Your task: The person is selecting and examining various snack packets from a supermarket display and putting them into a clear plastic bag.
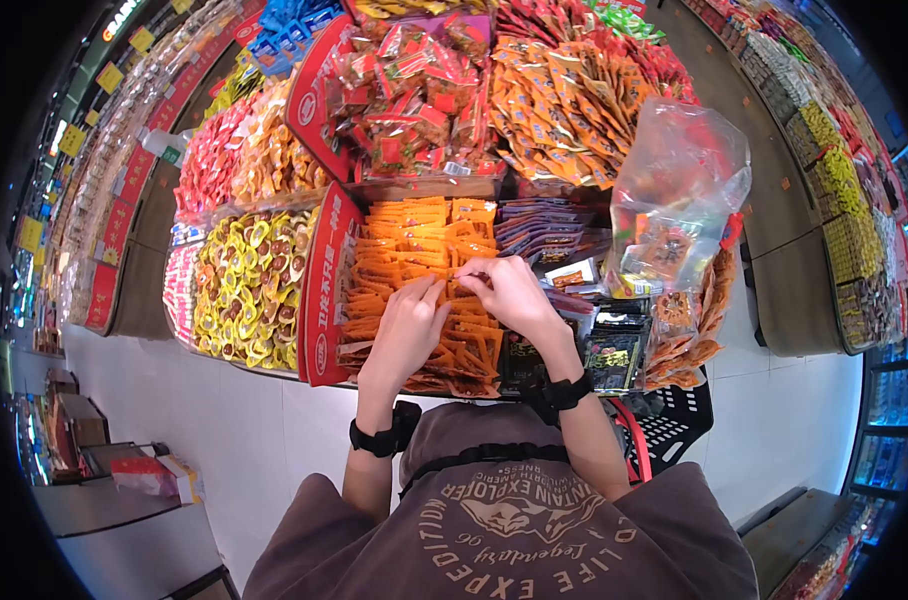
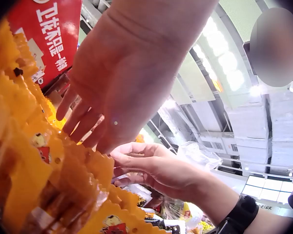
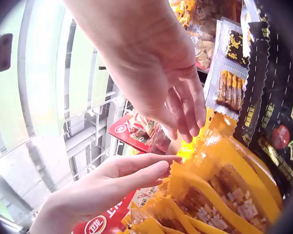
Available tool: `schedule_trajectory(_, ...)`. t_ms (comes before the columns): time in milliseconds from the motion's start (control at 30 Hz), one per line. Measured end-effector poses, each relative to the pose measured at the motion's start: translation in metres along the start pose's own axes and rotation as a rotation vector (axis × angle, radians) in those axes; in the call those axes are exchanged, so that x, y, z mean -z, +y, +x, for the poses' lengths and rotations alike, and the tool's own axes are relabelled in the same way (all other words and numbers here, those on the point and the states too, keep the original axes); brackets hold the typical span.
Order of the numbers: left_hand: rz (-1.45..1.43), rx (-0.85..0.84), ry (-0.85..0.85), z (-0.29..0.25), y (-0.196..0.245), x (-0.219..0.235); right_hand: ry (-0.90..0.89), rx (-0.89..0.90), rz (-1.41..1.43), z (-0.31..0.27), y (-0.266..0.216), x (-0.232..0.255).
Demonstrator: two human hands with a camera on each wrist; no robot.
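— Reaching into the orange packets (image 1: 469, 350), are both hands?

— Yes, side by side over the packed rows. The left hand (image 1: 406, 330) has its fingers out nearly straight, tips down among the wrappers

— And the right hand (image 1: 514, 295)?

— Its thumb and fingertips sit narrow and close together on the orange wrappers, near the left fingertips. Whether they pinch one, I cannot tell

— Where do those packets lie?

— In the near middle part of the display, just in front of the person. The red panel (image 1: 326, 290) with white lettering stands along their left side, and beyond it are the yellow packets (image 1: 254, 290)

— What borders them on the right?

— Purple packets (image 1: 542, 228) toward the far end, and black packets (image 1: 614, 345) nearer the person. The clear plastic bag (image 1: 679, 180) rests over the goods farther right

— Anything behind?

— Red packets (image 1: 414, 100) in a heap, with another orange heap (image 1: 564, 105) to their right

— And down low?

— The black basket (image 1: 682, 425) with its red handle (image 1: 634, 440), partly below the display's near edge. Each wrist wears a black strap
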State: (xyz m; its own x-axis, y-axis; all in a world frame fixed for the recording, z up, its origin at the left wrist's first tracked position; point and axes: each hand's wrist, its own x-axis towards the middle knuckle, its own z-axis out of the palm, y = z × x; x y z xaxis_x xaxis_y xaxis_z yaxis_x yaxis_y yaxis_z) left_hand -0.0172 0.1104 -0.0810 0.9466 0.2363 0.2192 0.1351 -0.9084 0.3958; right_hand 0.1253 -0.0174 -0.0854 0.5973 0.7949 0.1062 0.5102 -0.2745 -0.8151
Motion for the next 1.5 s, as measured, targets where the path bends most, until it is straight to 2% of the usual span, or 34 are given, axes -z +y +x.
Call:
schedule_trajectory(133, -0.071, -0.103, 0.008, 0.009, 0.021, -0.004, 0.027, -0.002, 0.015, -0.014, -0.004, 0.022)
schedule_trajectory(200, -0.113, -0.187, 0.027, 0.016, 0.028, -0.008, 0.079, 0.091, 0.06, -0.019, 0.001, 0.031)
schedule_trajectory(367, -0.169, -0.192, -0.026, 0.029, 0.054, -0.01, 0.174, 0.139, 0.126, -0.031, -0.013, 0.078)
schedule_trajectory(500, -0.185, -0.18, -0.078, 0.035, 0.067, -0.014, 0.273, 0.236, -0.024, -0.042, -0.036, 0.139)
schedule_trajectory(567, -0.188, -0.211, -0.038, 0.036, 0.07, -0.019, 0.342, 0.258, -0.121, -0.049, -0.051, 0.178)
schedule_trajectory(633, -0.164, -0.13, -0.066, 0.037, 0.075, -0.017, 0.403, 0.266, -0.242, -0.052, -0.062, 0.218)
schedule_trajectory(700, -0.167, -0.107, -0.069, 0.037, 0.08, -0.015, 0.515, 0.374, -0.351, -0.044, -0.056, 0.249)
schedule_trajectory(767, -0.205, -0.075, -0.064, 0.037, 0.08, -0.016, 0.51, 0.443, -0.45, -0.03, -0.05, 0.279)
schedule_trajectory(833, -0.183, -0.038, -0.081, 0.034, 0.084, -0.017, 0.35, 0.312, -0.466, -0.011, -0.029, 0.301)
schedule_trajectory(867, -0.154, 0.004, -0.093, 0.032, 0.086, -0.016, 0.344, 0.318, -0.466, -0.003, -0.018, 0.309)
schedule_trajectory(933, -0.122, 0.069, -0.128, 0.03, 0.09, -0.016, 0.015, 0.26, -0.56, 0.013, 0.005, 0.318)
schedule_trajectory(967, -0.122, 0.076, -0.125, 0.028, 0.092, -0.015, 0.009, 0.265, -0.559, 0.019, 0.016, 0.318)
schedule_trajectory(1033, -0.114, 0.101, -0.099, 0.024, 0.097, -0.015, -0.186, 0.116, -0.578, 0.028, 0.033, 0.312)
schedule_trajectory(1100, -0.111, 0.122, -0.098, 0.02, 0.098, -0.017, -0.167, 0.145, -0.632, 0.03, 0.044, 0.306)
schedule_trajectory(1167, -0.107, 0.146, -0.096, 0.017, 0.101, -0.018, -0.191, 0.112, -0.863, 0.025, 0.032, 0.296)
schedule_trajectory(1233, -0.096, 0.169, -0.113, 0.016, 0.104, -0.016, -0.174, 0.136, -0.844, 0.028, 0.039, 0.293)
schedule_trajectory(1300, -0.097, 0.169, -0.117, 0.019, 0.107, -0.014, 0.067, 0.179, -0.704, 0.028, 0.043, 0.292)
schedule_trajectory(1333, -0.097, 0.17, -0.121, 0.02, 0.108, -0.014, 0.067, 0.181, -0.703, 0.03, 0.049, 0.294)
schedule_trajectory(1400, -0.098, 0.162, -0.113, 0.021, 0.109, -0.015, 0.186, 0.217, -0.828, 0.035, 0.063, 0.295)
schedule_trajectory(1500, -0.105, 0.151, -0.116, 0.023, 0.11, -0.014, 0.228, 0.18, -0.976, 0.038, 0.069, 0.292)
